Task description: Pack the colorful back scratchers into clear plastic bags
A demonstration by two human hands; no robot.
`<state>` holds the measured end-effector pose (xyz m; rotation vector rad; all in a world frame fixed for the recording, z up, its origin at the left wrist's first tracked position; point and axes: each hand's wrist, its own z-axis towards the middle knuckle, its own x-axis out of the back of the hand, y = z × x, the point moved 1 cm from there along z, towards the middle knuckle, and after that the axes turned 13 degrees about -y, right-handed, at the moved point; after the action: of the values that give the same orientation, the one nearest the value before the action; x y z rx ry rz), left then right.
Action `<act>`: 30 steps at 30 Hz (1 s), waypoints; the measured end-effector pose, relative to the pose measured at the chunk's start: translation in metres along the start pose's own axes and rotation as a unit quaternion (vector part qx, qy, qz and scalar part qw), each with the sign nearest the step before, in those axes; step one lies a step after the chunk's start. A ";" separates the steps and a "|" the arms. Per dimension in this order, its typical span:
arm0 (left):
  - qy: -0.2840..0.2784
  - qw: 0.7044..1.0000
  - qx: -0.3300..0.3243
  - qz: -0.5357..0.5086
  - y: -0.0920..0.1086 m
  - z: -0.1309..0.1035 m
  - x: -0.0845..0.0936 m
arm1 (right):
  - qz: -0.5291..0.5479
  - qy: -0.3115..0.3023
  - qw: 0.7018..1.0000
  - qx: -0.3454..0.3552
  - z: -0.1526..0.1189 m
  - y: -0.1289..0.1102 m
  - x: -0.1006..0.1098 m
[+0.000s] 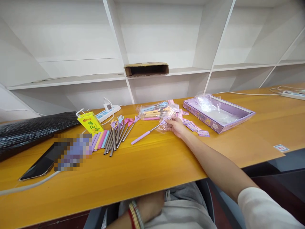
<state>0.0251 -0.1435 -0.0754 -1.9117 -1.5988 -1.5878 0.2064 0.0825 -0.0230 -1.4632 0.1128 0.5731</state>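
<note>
My right hand (175, 127) is closed on the head end of a telescopic back scratcher. The back scratcher's purple handle (141, 137) points left and down, low over the table, and clear plastic shows around its head by my fingers. Just behind lies a clear bag of wrapped back scratchers (152, 112) with blue, yellow and pink handles. To the left are several metal rods with hand-shaped heads (120, 120) and a row of loose coloured handles (103, 139). My left hand (152, 203) rests in my lap below the table edge, its fingers hidden.
Small printed cards (203, 133) lie right of my hand, before a purple open box (215, 119) holding clear plastic bags. At left are a yellow drink carton (90, 123), a power strip (108, 114), a phone (43, 162) and a black wrapped bundle (35, 130). White shelves stand behind.
</note>
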 end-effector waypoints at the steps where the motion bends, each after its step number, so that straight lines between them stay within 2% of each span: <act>1: -0.042 0.999 0.013 0.029 0.000 0.004 0.002 | 0.000 0.001 1.000 0.002 0.000 0.000 0.000; 3: -0.149 0.985 0.004 0.088 0.008 -0.001 0.015 | 0.001 -0.001 1.000 0.004 -0.001 -0.001 0.000; 4: -0.186 0.977 -0.018 0.101 0.015 -0.009 0.026 | 0.000 -0.002 1.000 0.005 -0.001 -0.001 -0.001; 5: -0.203 0.972 -0.059 0.099 0.022 -0.017 0.042 | -0.002 -0.004 1.000 0.004 -0.001 -0.001 -0.001; 6: -0.182 0.977 -0.082 0.079 0.029 -0.024 0.061 | -0.004 -0.005 1.000 0.004 -0.001 -0.001 -0.001; 8: -0.013 0.996 -0.077 0.048 0.035 -0.027 0.107 | -0.007 -0.005 1.000 0.004 -0.001 0.000 -0.002; 9: 0.065 0.994 -0.068 0.061 0.033 -0.022 0.130 | -0.009 -0.005 1.000 0.004 -0.001 0.000 -0.002; 11: 0.208 0.972 -0.039 0.107 0.021 -0.001 0.170 | -0.016 -0.005 1.000 0.006 -0.001 0.001 -0.001; 12: 0.258 0.957 -0.026 0.129 0.011 0.013 0.186 | -0.019 -0.005 1.000 0.008 -0.001 0.000 -0.001; 14: 0.291 0.942 -0.024 0.167 -0.011 0.041 0.206 | -0.024 0.001 1.000 0.008 -0.001 0.000 0.000; 17: 0.276 0.931 -0.023 0.239 -0.041 0.069 0.211 | -0.024 0.013 1.000 0.009 0.000 -0.001 0.003; 19: 0.268 0.928 -0.018 0.257 -0.057 0.075 0.204 | -0.024 0.016 0.999 0.017 0.000 -0.002 0.005; 22: 0.218 0.940 -0.013 0.262 -0.076 0.074 0.193 | -0.028 0.017 0.999 0.024 -0.001 -0.005 0.005; 25: 0.171 0.955 0.007 0.244 -0.091 0.072 0.192 | -0.027 0.035 0.999 0.031 -0.002 -0.008 0.005; 30: 0.142 0.965 0.008 0.219 -0.101 0.076 0.198 | -0.013 0.055 0.998 0.041 0.000 -0.009 0.009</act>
<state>-0.0399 0.0675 0.0033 -1.7692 -0.9878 -1.5581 0.2182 0.0852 -0.0182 -1.4136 0.2021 0.4607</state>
